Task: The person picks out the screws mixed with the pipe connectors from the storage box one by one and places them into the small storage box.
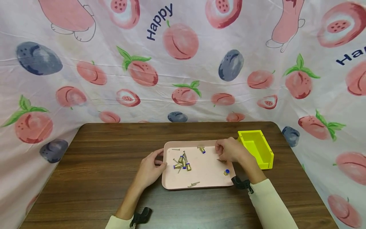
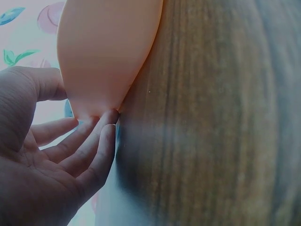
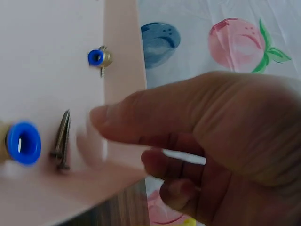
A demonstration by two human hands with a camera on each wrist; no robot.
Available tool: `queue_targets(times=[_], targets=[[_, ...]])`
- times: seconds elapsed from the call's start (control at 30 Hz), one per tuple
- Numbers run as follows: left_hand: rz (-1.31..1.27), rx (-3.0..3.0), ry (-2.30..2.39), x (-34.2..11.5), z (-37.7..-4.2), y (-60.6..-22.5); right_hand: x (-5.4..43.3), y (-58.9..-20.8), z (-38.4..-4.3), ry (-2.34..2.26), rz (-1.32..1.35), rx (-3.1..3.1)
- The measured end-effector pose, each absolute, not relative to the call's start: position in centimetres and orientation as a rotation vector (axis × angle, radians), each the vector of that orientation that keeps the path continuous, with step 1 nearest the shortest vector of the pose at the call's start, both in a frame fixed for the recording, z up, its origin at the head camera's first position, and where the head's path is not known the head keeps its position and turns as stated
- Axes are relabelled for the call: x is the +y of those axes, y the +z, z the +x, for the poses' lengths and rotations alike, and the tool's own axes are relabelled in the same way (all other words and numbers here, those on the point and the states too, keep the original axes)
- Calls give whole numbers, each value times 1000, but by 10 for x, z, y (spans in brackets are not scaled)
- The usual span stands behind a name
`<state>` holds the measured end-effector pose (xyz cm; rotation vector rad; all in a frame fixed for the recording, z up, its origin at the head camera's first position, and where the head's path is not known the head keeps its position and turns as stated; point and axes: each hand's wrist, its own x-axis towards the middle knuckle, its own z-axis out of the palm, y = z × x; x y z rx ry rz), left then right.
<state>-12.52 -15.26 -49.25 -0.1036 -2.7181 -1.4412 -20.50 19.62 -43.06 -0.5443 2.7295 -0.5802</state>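
Note:
A shallow pink tray [image 1: 206, 178] lies on the table with several brass push-in fittings [image 1: 188, 167] with blue collars and several screws [image 1: 194, 184] in it. My left hand [image 1: 150, 168] holds the tray's left end, its thumb at the rim and its fingers against the outer wall. Over the tray's right end hovers my right hand [image 1: 230, 149], fingers loosely bent, with nothing visible between them. Beside its fingertips lie two screws [image 3: 62, 141] close together. One fitting [image 3: 22, 142] sits nearby, and another fitting [image 3: 99, 57] lies along the tray's far wall with a screw.
A yellow open-topped bin [image 1: 257, 149] stands on the wooden table [image 1: 114, 143] just right of the tray, behind my right forearm. A fruit-print cloth [image 1: 183, 73] hangs behind the table and along its sides.

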Motion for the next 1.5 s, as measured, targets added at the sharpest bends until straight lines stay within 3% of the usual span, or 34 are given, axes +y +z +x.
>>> queue_targets(times=[0.57, 0.87, 1.17, 1.5], targets=[[-118, -2704, -1444, -153, -125, -493, 213, -431, -218, -370, -923, 2794], [-108, -2702, -1462, -153, -125, -493, 223, -432, -220, -464, -941, 2761], [-102, -2704, -1471, -153, -124, -492, 229, -437, -220, -335, -1222, 2792], [-89, -2712, -1473, -152, -124, -491, 221, -442, -215, -282, -1013, 2796]])
